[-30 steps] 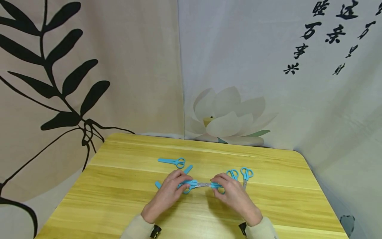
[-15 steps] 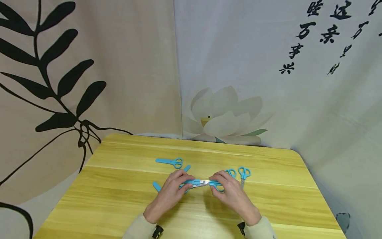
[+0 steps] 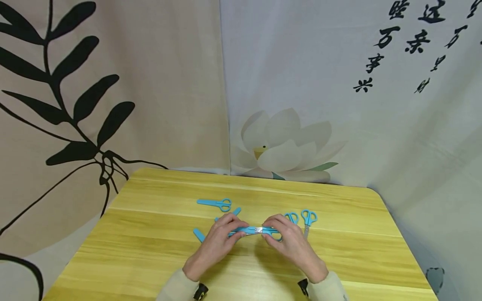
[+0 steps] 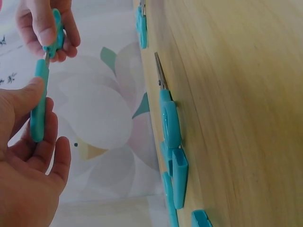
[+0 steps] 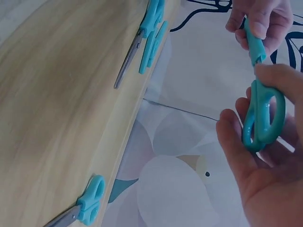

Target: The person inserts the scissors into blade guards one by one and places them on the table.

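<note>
My left hand holds a blue blade cover between thumb and fingers. Opposite it, my right hand grips a pair of scissors by the blue handles. The blades are mostly inside the cover, with a short piece of metal by the pivot bare in the head view. Both hands are above the table, and the scissors lie level between them. Below the left hand in its wrist view is another pair of scissors with bare blades. A loose cover lies close to its handles.
On the wooden table, scissors in a cover lie at the back left. To the right are two more pairs, the outer scissors with bare blades and the inner scissors partly hidden by my right hand. A printed curtain hangs behind.
The two hands have come closer together. The cover has slid over the scissor blades, so much less metal shows between the hands than a second ago.
</note>
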A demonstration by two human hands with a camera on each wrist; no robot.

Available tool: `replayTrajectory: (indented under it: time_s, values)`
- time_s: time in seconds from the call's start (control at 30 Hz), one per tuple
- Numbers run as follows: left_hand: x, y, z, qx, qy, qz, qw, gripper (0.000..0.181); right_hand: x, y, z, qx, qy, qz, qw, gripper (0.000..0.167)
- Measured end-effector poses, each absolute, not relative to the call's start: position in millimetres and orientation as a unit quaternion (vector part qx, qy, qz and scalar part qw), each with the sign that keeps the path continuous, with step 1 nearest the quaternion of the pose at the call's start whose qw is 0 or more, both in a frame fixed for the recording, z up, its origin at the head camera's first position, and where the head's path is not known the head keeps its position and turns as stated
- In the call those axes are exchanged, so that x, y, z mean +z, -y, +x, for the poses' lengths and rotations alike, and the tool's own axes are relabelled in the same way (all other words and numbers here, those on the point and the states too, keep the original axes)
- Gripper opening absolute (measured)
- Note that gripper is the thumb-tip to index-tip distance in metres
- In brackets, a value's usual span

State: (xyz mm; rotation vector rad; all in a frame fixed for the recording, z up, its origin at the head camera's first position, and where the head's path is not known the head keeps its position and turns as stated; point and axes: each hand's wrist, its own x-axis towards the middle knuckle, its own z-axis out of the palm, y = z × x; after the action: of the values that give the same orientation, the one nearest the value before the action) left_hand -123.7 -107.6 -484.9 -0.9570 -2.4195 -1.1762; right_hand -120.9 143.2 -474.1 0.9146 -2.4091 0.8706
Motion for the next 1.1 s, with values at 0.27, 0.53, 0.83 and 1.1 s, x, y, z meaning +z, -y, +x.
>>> replayTrajectory:
  time_s: [0.27,0.53,0.83,1.1]
  values:
    - [-480.7,107.9,-121.0,-0.417,0.840,-0.316,0.140,0.020,-472.9,-141.4,-120.6,0.325,0.864,0.325,0.204,0.024]
    - [-476.7,106.9,-120.7,-0.420,0.845,-0.304,0.133,0.021,-471.6,-139.5,-120.7,0.324,0.867,0.323,0.197,0.023]
    - [-478.9,108.2,-122.0,-0.423,0.840,-0.310,0.139,0.023,-471.3,-137.3,-121.2,0.313,0.865,0.332,0.208,0.024]
    - [-479.5,109.1,-122.5,-0.422,0.841,-0.310,0.136,0.022,-470.7,-136.0,-121.4,0.310,0.868,0.328,0.208,0.024]
